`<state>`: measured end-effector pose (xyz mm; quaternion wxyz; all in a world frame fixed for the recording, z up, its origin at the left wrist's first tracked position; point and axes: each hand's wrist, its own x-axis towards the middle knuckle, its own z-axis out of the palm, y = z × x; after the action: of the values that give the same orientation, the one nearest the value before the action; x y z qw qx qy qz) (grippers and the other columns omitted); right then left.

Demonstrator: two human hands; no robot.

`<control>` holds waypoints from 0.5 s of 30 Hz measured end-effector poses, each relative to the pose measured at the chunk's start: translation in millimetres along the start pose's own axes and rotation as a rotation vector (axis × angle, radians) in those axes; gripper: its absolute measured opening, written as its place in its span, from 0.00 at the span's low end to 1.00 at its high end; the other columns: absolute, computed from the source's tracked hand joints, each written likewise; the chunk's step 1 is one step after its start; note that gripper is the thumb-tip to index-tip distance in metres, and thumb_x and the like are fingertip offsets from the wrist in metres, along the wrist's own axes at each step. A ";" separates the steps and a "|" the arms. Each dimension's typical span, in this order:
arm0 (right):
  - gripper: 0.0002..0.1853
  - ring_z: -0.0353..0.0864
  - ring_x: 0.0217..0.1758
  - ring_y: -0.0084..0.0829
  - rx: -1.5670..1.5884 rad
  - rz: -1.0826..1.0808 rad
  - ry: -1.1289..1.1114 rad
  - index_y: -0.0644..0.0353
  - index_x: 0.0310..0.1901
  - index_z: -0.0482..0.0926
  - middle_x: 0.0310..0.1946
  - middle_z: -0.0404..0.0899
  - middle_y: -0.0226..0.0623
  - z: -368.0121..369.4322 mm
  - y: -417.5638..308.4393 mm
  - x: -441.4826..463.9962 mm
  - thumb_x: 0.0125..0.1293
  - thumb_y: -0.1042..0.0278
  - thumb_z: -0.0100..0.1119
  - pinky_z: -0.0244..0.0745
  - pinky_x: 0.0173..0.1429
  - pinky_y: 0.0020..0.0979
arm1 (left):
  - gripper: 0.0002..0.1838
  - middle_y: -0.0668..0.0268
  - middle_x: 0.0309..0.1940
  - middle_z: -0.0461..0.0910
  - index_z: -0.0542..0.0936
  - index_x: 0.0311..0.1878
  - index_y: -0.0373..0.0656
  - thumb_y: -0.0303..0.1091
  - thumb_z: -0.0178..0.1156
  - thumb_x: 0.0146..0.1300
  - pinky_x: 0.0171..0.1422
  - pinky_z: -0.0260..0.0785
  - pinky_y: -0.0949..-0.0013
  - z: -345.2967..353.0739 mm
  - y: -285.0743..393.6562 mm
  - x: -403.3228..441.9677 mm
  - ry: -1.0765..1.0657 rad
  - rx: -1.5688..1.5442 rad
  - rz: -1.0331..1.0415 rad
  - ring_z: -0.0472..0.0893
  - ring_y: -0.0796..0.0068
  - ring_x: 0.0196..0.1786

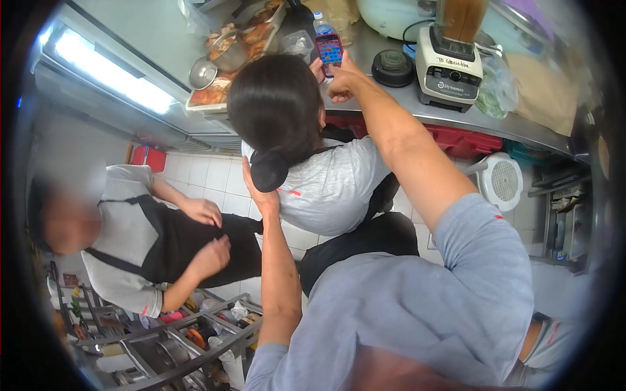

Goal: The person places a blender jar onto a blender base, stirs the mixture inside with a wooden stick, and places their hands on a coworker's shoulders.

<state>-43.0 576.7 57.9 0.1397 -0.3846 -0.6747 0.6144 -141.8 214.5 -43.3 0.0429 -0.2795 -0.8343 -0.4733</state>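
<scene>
My right hand (347, 79) reaches over a co-worker's shoulder to a phone (329, 53) with a colourful grid on its screen. One finger points at the lower screen, touching or very close to it; other fingers are curled, with nothing held. At the phone's left edge is the co-worker's own hand (317, 70). My left hand (263, 197) lies against the co-worker's upper back, beside the dark hair bun (269, 171). Its fingers look extended and are partly hidden by the bun. The co-worker (326, 195), in a grey shirt, is directly in front of me.
A blender (450, 78), a round black lid (393, 68) and a water bottle (321, 25) stand on the metal counter (365, 98). Trays of meat (212, 92) are at the left. Another person in a black apron (189, 241) stands left, near a metal rack (195, 345). A white stool (501, 182) is right.
</scene>
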 end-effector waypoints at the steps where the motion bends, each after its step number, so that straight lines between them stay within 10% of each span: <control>1: 0.49 0.80 0.17 0.35 -0.006 0.013 0.010 0.39 0.65 0.45 0.34 0.73 0.45 0.9 1.1 2.6 0.51 0.88 0.65 0.70 0.15 0.33 | 0.35 0.50 0.72 0.61 0.58 0.75 0.39 0.34 0.56 0.67 0.78 0.51 0.60 0.4 -2.3 0.3 0.002 0.017 0.003 0.61 0.52 0.74; 15: 0.52 0.80 0.16 0.32 -0.017 0.064 0.000 0.41 0.67 0.44 0.42 0.75 0.46 -4.2 6.8 19.0 0.46 0.89 0.64 0.69 0.12 0.30 | 0.36 0.54 0.73 0.61 0.59 0.75 0.40 0.35 0.60 0.65 0.78 0.51 0.62 1.1 9.8 1.0 -0.010 -0.092 0.053 0.61 0.57 0.75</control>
<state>-50.5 592.5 47.0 0.1169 -0.4070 -0.6672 0.6128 -137.4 219.7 -36.0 0.0383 -0.3054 -0.8043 -0.5083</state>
